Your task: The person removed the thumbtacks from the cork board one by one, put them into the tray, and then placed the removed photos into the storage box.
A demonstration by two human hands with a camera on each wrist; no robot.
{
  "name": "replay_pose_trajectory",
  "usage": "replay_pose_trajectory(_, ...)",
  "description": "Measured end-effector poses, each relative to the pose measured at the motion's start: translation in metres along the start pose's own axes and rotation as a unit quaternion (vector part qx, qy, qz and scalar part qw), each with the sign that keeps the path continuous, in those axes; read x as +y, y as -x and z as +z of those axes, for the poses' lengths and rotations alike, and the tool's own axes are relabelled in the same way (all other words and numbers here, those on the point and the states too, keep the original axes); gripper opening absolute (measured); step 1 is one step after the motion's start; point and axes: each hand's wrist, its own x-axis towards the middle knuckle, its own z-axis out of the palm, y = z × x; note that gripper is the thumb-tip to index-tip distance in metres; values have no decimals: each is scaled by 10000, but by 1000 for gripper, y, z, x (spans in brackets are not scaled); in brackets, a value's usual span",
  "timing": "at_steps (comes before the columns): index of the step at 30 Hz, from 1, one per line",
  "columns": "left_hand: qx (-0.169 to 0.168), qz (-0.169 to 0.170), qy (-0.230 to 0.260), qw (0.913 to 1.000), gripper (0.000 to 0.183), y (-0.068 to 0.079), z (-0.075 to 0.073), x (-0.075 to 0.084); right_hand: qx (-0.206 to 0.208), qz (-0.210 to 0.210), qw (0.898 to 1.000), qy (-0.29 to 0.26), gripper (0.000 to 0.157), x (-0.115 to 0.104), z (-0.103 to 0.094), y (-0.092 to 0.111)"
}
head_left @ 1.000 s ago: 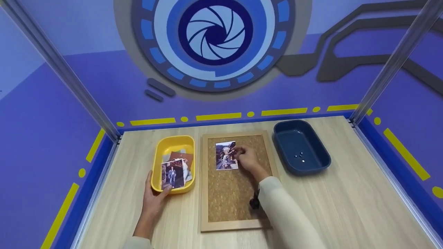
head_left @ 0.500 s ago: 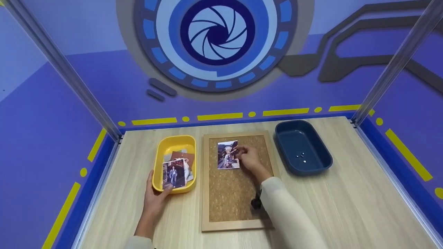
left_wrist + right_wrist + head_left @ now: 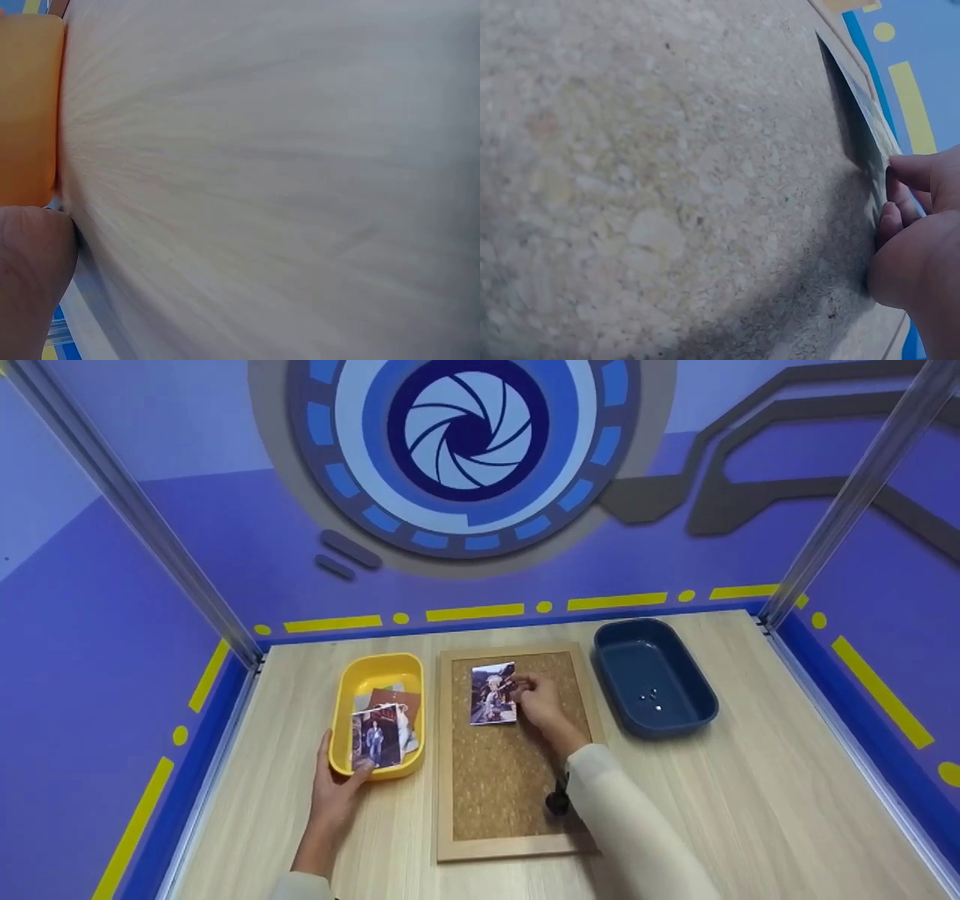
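My right hand (image 3: 541, 706) pinches a photo (image 3: 489, 706) by its right edge, over the upper part of the cork board (image 3: 502, 787). In the right wrist view the photo (image 3: 859, 101) slants above the cork, throwing a shadow, with thumb and fingertips at its edge. My left hand (image 3: 335, 799) grips the near left corner of a yellow tray (image 3: 380, 662), thumb over the rim and fingers along the side. Inside it lie several photos, the top one (image 3: 377, 739) showing a standing person. The left wrist view catches only the thumb and the tray's outer wall (image 3: 28, 112).
Right of the board stands a dark blue tray (image 3: 637, 649) with several small shiny pieces (image 3: 651, 699) in it. The board's wooden frame (image 3: 517, 850) lies flat on the pale wood table (image 3: 780, 810). Blue and purple panels (image 3: 187, 562) enclose the table.
The photo in my right hand has shifted very slightly up the board. My left hand stays on the yellow tray.
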Motion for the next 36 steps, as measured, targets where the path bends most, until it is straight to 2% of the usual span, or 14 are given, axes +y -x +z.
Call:
replay_pose_trajectory(5,-43,17,-33,10000,101,0,0,-1,128,-47,9999,-89,35,-1,-1,2)
replay_pose_trajectory(12,-46,-21,-107,9999,101,0,0,-1,148,-7,9984,-547,36,-6,-1,5)
replay_pose_trajectory(16,-26,-60,-93,9999,100,1,-1,-1,147,-114,9988,-445,36,-10,1,8)
replay_pose_trajectory(19,-24,-76,-98,9999,99,1,-1,1,100,-240,9989,-390,36,-13,4,10)
replay_pose_trajectory(26,-44,-116,-77,9999,98,1,0,1,-87,-202,9986,-474,36,-18,9,16)
replay_pose_trajectory(28,-40,-92,-57,9999,98,1,1,1,-189,-255,9977,-605,37,-20,10,18)
replay_pose_trajectory(36,-18,76,19,10000,99,1,-1,-1,-287,-317,9975,-564,36,-25,25,22)
